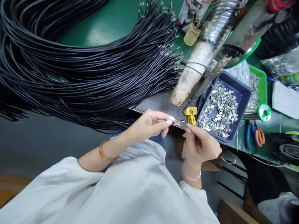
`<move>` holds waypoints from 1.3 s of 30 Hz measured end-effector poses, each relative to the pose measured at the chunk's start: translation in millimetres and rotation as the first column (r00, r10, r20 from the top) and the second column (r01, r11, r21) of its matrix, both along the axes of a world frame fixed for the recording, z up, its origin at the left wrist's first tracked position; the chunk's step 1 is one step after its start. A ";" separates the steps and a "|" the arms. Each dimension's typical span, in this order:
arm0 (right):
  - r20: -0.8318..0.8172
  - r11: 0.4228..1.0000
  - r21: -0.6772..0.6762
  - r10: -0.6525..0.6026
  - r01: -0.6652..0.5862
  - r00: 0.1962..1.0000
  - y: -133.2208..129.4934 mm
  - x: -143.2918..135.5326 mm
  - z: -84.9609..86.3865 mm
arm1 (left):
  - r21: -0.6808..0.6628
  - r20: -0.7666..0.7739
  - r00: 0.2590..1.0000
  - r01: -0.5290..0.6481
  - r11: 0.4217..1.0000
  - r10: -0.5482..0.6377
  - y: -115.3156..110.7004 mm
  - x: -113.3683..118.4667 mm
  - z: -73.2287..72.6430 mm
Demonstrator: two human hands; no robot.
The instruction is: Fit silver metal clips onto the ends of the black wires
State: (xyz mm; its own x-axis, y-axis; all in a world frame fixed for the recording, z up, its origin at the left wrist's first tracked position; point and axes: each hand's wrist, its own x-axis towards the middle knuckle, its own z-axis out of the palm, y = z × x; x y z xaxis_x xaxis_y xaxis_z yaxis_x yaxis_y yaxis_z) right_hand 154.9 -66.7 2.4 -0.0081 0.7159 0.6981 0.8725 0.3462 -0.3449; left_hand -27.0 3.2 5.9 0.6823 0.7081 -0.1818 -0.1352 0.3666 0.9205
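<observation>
My left hand [153,123] pinches the end of a black cable [174,122], whose stripped thin wires stick out to the right. White wrapping covers a fingertip of that hand. Just right of the wire ends, my right hand [202,144] is closed with thumb and index finger together; whatever is between them is too small to make out. A yellow clip-like tool [191,115] stands just above the right fingertips. Beside it is a dark blue bin [244,93] holding many small silver metal pieces [220,109].
A large bundle of black cables [93,71] covers the green table's left side. A wrapped duct [190,79] slopes down near my hands. To the right are a green tray [263,82], a solder spool [264,113], blue-handled pliers [248,135] and orange-handled cutters [259,137].
</observation>
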 end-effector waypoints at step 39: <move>-0.365 0.999 0.021 0.051 -0.047 0.930 16.4 -13.9 -11.3 | 0.233 -0.006 0.920 -0.380 0.895 0.392 2.9 26.8 -5.0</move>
State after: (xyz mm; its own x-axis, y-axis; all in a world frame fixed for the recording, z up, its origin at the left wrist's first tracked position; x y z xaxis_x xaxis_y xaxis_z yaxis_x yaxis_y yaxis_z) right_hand 141.0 -50.2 -8.9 0.2138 0.7131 0.6677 0.6688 0.3914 -0.6321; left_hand -0.2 6.1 0.9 0.3412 0.9399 -0.0162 -0.1747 0.0804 0.9813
